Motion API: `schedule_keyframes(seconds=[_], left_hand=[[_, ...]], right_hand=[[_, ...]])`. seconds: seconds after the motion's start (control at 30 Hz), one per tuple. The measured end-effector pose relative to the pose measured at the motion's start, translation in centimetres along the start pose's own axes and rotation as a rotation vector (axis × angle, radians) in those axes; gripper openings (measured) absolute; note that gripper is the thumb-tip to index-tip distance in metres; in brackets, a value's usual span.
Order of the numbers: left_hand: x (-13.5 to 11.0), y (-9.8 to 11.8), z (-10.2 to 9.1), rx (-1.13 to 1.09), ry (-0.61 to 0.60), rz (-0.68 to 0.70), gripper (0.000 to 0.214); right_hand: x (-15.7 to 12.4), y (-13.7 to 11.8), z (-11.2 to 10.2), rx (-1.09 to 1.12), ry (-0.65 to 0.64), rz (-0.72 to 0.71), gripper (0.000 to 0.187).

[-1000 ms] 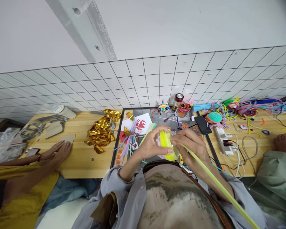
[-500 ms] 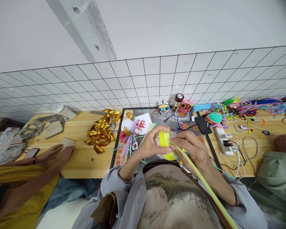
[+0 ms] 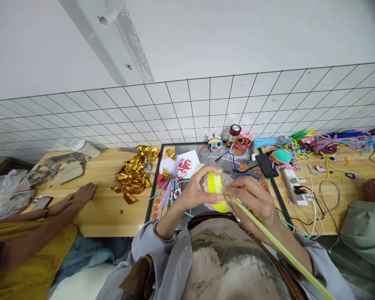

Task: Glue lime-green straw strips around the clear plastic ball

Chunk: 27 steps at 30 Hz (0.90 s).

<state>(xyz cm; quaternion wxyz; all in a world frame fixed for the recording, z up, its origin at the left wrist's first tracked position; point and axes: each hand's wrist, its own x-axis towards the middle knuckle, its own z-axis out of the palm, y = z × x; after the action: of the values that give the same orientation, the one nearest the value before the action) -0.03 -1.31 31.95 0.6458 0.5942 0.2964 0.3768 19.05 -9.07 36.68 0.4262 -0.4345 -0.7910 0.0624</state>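
Note:
My left hand (image 3: 198, 192) is wrapped round a clear plastic ball (image 3: 225, 180) banded with bright yellow fuzzy strips, its thumb across the front. Between the thumb and fingers of my right hand (image 3: 254, 198) is a yellow pipe cleaner (image 3: 287, 248), pinched at the right side of the ball. Its long tail runs down past my right forearm to the lower right. Both hands are held just above my lap, in front of the table edge. The fingertips partly hide the point where the strip meets the ball.
Gold foil (image 3: 133, 175) lies left of a black-framed mat. Loose pipe cleaners (image 3: 171, 183), a red-printed paper (image 3: 187, 164), a flask (image 3: 233, 135) and a phone (image 3: 266, 165) lie around. A power strip (image 3: 294, 186) is at right. Co-workers' arms rest at both sides.
My right fingers have shifted slightly on the ball and the strip's tail has swung to the right. The co-worker at left no longer shows the small beige piece under the hand.

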Motion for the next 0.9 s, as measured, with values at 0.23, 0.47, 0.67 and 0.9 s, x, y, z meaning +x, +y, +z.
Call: schedule_keyframes(seconds=[0.23,0.47,0.67,0.9], left_hand=[[-0.08,0.19,0.07,-0.021,0.002,0.017,0.065],[-0.20,0.33,0.09,-0.017,0.018,-0.001,0.066],[-0.07,-0.07,-0.01,-0.049,0.005,0.004,0.068],[-0.04,-0.15,0.01,-0.056,0.003,0.002,0.066]], right_hand=[[-0.09,0.05,0.58,-0.022,0.033,-0.015,0.024],[-0.21,-0.06,0.62,-0.071,0.005,-0.048,0.023],[-0.58,-0.05,0.64,-0.053,0.030,-0.044,0.023],[-0.51,-0.03,0.68,-0.027,0.047,-0.045,0.021]])
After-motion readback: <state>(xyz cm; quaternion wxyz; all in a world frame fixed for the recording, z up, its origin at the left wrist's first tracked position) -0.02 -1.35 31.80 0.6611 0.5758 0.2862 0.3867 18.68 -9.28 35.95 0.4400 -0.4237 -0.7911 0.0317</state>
